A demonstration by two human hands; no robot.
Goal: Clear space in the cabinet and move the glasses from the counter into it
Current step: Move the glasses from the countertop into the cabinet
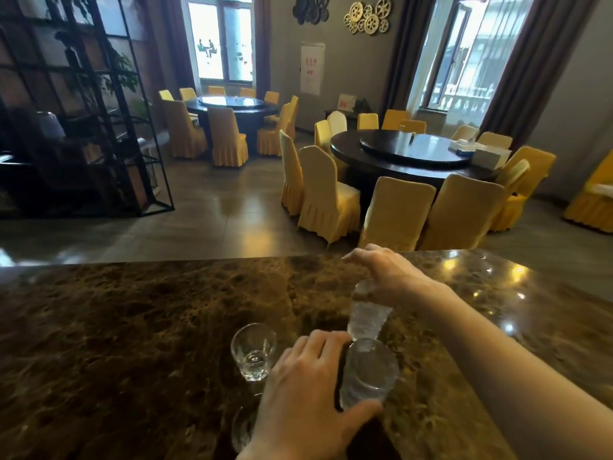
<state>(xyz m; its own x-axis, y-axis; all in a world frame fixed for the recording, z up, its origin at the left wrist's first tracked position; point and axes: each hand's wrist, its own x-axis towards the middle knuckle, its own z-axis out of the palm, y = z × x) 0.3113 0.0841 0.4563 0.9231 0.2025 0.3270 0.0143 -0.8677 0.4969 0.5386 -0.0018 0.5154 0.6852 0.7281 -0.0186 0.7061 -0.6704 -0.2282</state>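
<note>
2 round dark dining tables [411, 161], each ringed by chairs in yellow covers [326, 190], fill the far half of a restaurant room, with a black open shelving frame [99, 111] on the left and gold gear ornaments [366, 14] on the back wall. Across the near half runs a glossy brown marble counter [132, 327], and the glasses sit on it near its centre.

The right hand [388, 270] reaches in from the right, palm down, and grips the top of a textured clear glass [366, 313] from above; the glass looks blurred and tilted, and it cannot be told whether it touches the counter. The left hand [305, 396] wraps around the side of a second clear tumbler [368, 373], fingers behind it and thumb across its front near the base. The tilted glass hangs just above this tumbler's rim.

Just left of the left hand stands a small stemmed glass [253, 351], upright and empty. Below it, partly hidden by the left wrist, is the edge of 1 more clear glass [240, 428]. None of the glasses shows any liquid
</note>
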